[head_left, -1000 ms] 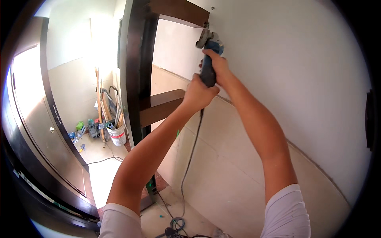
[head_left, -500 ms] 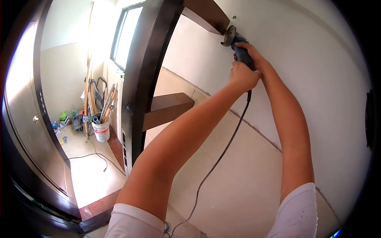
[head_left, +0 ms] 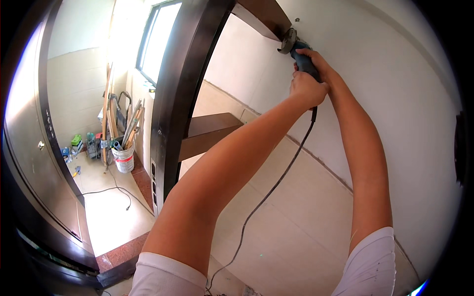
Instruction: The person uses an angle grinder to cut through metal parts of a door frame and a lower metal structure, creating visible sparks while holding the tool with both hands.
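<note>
Both my hands grip a blue corded angle grinder (head_left: 306, 64), raised high against the white wall (head_left: 385, 79). My left hand (head_left: 307, 90) wraps the rear of its body, close to where the black cord (head_left: 270, 191) leaves it. Farther up the body, nearer the head, my right hand (head_left: 317, 63) is closed round it. The guard and disc (head_left: 287, 41) sit at the wall end of a dark brown beam (head_left: 264, 18); whether the disc touches the beam or wall I cannot tell. A small hole or screw (head_left: 297, 19) shows in the wall just above.
A second brown beam (head_left: 210, 132) juts from the dark door frame (head_left: 173, 98) below. The cord hangs down past my left arm. Through the doorway stand a white bucket (head_left: 123, 161) of sticks, tools on the floor and a loose cable (head_left: 118, 188). A metal door (head_left: 37, 143) stands at left.
The view has shifted slightly, so the grinder and my hands sit a little farther right and lower in the picture. My grip and the grinder's place by the beam end look the same.
</note>
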`<action>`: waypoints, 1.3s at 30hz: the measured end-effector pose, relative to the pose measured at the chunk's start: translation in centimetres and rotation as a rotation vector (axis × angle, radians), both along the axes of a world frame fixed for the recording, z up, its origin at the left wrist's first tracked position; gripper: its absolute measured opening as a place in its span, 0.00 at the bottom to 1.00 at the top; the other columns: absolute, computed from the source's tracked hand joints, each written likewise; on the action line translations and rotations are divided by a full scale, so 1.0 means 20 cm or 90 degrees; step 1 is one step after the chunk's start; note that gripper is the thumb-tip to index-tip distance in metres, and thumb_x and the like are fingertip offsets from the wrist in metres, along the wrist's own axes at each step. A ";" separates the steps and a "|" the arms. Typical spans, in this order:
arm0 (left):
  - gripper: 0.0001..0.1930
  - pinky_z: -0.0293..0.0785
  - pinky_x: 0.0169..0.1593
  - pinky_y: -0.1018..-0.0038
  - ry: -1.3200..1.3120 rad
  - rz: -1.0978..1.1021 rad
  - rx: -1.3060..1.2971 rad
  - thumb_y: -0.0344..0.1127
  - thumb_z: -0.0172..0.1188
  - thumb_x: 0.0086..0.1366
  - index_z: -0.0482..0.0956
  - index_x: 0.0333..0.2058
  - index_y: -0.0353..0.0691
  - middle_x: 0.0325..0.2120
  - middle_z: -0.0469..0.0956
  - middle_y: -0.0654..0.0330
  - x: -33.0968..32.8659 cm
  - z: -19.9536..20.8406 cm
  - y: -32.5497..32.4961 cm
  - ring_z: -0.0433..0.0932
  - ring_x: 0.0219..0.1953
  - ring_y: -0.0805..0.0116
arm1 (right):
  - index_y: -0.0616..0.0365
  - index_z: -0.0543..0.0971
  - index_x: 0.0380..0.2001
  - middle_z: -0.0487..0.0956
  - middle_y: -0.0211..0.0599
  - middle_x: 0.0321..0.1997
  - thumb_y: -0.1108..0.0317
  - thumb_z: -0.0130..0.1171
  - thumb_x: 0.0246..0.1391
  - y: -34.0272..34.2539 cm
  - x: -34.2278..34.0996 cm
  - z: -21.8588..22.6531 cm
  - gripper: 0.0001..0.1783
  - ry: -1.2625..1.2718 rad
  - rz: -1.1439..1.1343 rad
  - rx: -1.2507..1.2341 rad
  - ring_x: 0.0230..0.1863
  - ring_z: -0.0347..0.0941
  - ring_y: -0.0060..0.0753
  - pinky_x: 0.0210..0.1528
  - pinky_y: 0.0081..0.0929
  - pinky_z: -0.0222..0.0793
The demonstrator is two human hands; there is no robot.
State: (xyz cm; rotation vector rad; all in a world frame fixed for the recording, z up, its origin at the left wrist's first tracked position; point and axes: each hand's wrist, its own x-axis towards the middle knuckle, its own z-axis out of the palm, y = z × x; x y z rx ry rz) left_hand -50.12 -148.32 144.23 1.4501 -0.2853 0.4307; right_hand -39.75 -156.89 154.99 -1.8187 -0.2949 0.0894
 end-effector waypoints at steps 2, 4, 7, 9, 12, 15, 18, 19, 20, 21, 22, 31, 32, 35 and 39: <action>0.36 0.90 0.34 0.66 -0.021 0.012 0.002 0.46 0.76 0.56 0.72 0.53 0.23 0.43 0.83 0.48 0.02 0.01 0.00 0.89 0.38 0.57 | 0.61 0.78 0.41 0.84 0.41 0.32 0.50 0.69 0.62 0.01 0.02 0.01 0.23 -0.001 -0.003 -0.008 0.30 0.82 0.39 0.40 0.36 0.83; 0.35 0.90 0.34 0.66 -0.010 -0.002 0.013 0.46 0.76 0.56 0.73 0.52 0.24 0.42 0.83 0.48 0.02 0.02 0.02 0.89 0.38 0.57 | 0.61 0.78 0.42 0.85 0.41 0.33 0.49 0.69 0.62 0.01 0.02 0.02 0.24 0.001 -0.007 -0.025 0.30 0.82 0.39 0.40 0.36 0.83; 0.35 0.90 0.34 0.66 -0.012 0.002 0.020 0.46 0.76 0.56 0.74 0.51 0.24 0.41 0.83 0.48 0.04 0.03 0.02 0.89 0.37 0.57 | 0.61 0.78 0.41 0.85 0.41 0.33 0.49 0.69 0.62 0.00 0.03 0.03 0.24 0.005 0.008 -0.006 0.29 0.82 0.39 0.40 0.36 0.83; 0.35 0.90 0.34 0.66 -0.021 0.020 0.017 0.46 0.76 0.56 0.74 0.52 0.24 0.41 0.83 0.49 0.06 0.02 0.00 0.89 0.36 0.58 | 0.61 0.78 0.42 0.84 0.42 0.33 0.49 0.69 0.62 -0.01 0.05 0.03 0.24 -0.003 0.018 -0.011 0.29 0.82 0.39 0.39 0.37 0.83; 0.35 0.90 0.33 0.66 -0.011 0.015 0.009 0.46 0.76 0.56 0.73 0.52 0.24 0.41 0.83 0.49 0.08 0.01 -0.02 0.89 0.36 0.59 | 0.62 0.77 0.43 0.84 0.42 0.33 0.50 0.69 0.62 -0.03 0.08 0.02 0.24 0.001 0.026 0.003 0.29 0.82 0.39 0.39 0.37 0.83; 0.36 0.90 0.33 0.66 -0.006 0.013 0.015 0.47 0.77 0.56 0.73 0.52 0.24 0.40 0.84 0.49 0.08 0.00 -0.04 0.88 0.36 0.59 | 0.62 0.76 0.45 0.84 0.43 0.33 0.51 0.69 0.62 -0.06 0.09 0.00 0.25 -0.007 0.023 0.014 0.29 0.82 0.39 0.38 0.38 0.83; 0.34 0.90 0.34 0.65 0.009 -0.009 0.017 0.48 0.77 0.56 0.74 0.51 0.26 0.39 0.84 0.50 0.07 0.00 -0.05 0.88 0.36 0.60 | 0.62 0.76 0.46 0.84 0.45 0.33 0.51 0.70 0.61 -0.07 0.09 0.00 0.25 -0.034 0.016 0.004 0.29 0.82 0.39 0.38 0.37 0.83; 0.32 0.90 0.34 0.65 0.004 -0.003 0.019 0.48 0.76 0.57 0.75 0.49 0.27 0.37 0.84 0.52 0.08 0.00 -0.04 0.88 0.34 0.61 | 0.62 0.76 0.46 0.84 0.46 0.33 0.52 0.70 0.61 -0.05 0.08 0.01 0.25 -0.039 0.013 0.001 0.29 0.82 0.39 0.38 0.37 0.83; 0.30 0.89 0.34 0.65 -0.001 0.004 0.021 0.48 0.76 0.58 0.76 0.48 0.29 0.35 0.84 0.53 0.09 0.01 -0.04 0.88 0.33 0.61 | 0.62 0.76 0.46 0.84 0.46 0.33 0.52 0.70 0.61 -0.04 0.07 0.01 0.25 -0.040 0.015 0.005 0.29 0.82 0.39 0.38 0.37 0.83; 0.30 0.89 0.34 0.65 0.001 0.006 0.026 0.48 0.76 0.58 0.76 0.48 0.29 0.35 0.84 0.53 0.09 0.01 -0.02 0.88 0.33 0.61 | 0.61 0.75 0.47 0.83 0.44 0.33 0.52 0.70 0.61 -0.02 0.06 0.01 0.25 -0.058 0.014 -0.008 0.30 0.82 0.38 0.37 0.36 0.83; 0.28 0.87 0.33 0.65 0.007 -0.006 0.024 0.48 0.75 0.59 0.77 0.46 0.30 0.33 0.83 0.55 0.08 0.01 -0.01 0.87 0.31 0.62 | 0.60 0.74 0.48 0.83 0.42 0.33 0.52 0.70 0.62 -0.01 0.05 0.01 0.25 -0.078 0.011 -0.022 0.30 0.81 0.36 0.37 0.36 0.83; 0.19 0.82 0.30 0.68 -0.011 -0.052 0.045 0.47 0.72 0.62 0.75 0.33 0.38 0.24 0.78 0.60 0.03 0.03 0.07 0.80 0.22 0.65 | 0.58 0.76 0.44 0.84 0.44 0.33 0.53 0.70 0.61 0.03 0.07 0.01 0.21 -0.087 0.031 0.026 0.28 0.82 0.39 0.36 0.38 0.84; 0.20 0.81 0.28 0.68 -0.013 -0.046 0.060 0.47 0.72 0.62 0.76 0.32 0.37 0.24 0.78 0.60 0.02 0.03 0.07 0.80 0.22 0.65 | 0.58 0.76 0.44 0.84 0.44 0.33 0.53 0.69 0.61 0.02 0.07 0.01 0.21 -0.088 0.028 0.014 0.28 0.82 0.39 0.36 0.38 0.84; 0.20 0.80 0.27 0.67 -0.022 -0.033 0.060 0.48 0.72 0.62 0.77 0.31 0.35 0.23 0.78 0.60 0.03 0.01 0.06 0.81 0.21 0.65 | 0.59 0.76 0.43 0.84 0.45 0.33 0.53 0.69 0.62 0.03 0.06 0.00 0.20 -0.083 0.009 0.009 0.29 0.82 0.39 0.36 0.38 0.84; 0.20 0.79 0.26 0.67 -0.030 -0.044 0.075 0.48 0.72 0.62 0.77 0.29 0.35 0.21 0.77 0.59 0.03 0.01 0.07 0.81 0.20 0.64 | 0.59 0.75 0.44 0.83 0.46 0.33 0.54 0.68 0.62 0.02 0.09 -0.02 0.21 -0.106 0.031 0.039 0.30 0.82 0.39 0.36 0.38 0.84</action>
